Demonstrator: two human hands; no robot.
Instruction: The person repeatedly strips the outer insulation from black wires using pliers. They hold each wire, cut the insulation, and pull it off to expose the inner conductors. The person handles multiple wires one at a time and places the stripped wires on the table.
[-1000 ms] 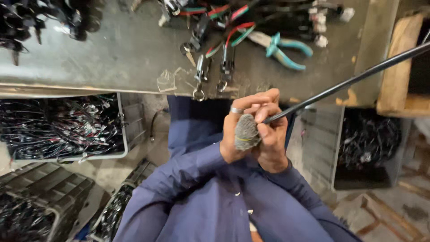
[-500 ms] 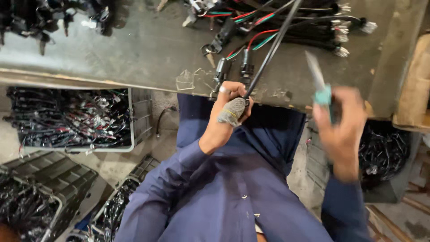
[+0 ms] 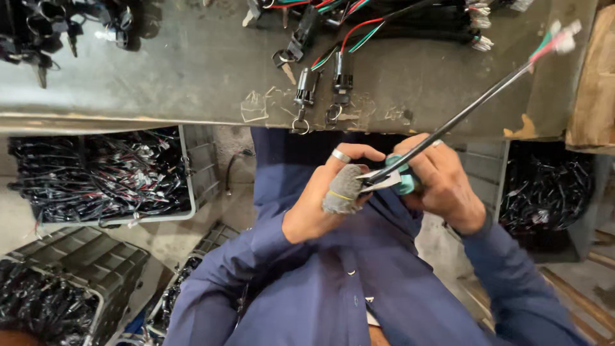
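The right hand (image 3: pixel 442 182) has come back with the teal-handled metal pliers (image 3: pixel 391 181), biting the black sheathed cable (image 3: pixel 461 115) that the left hand (image 3: pixel 327 192) pinches steady, below the grey workbench's (image 3: pixel 192 77) near edge.

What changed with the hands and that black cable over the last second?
The right hand, out at the side with the teal-handled pliers half a second ago, came back to the left hand and set them against the black cable. The cable swung over to point up and right. The left hand kept its hold; the bench is unchanged.
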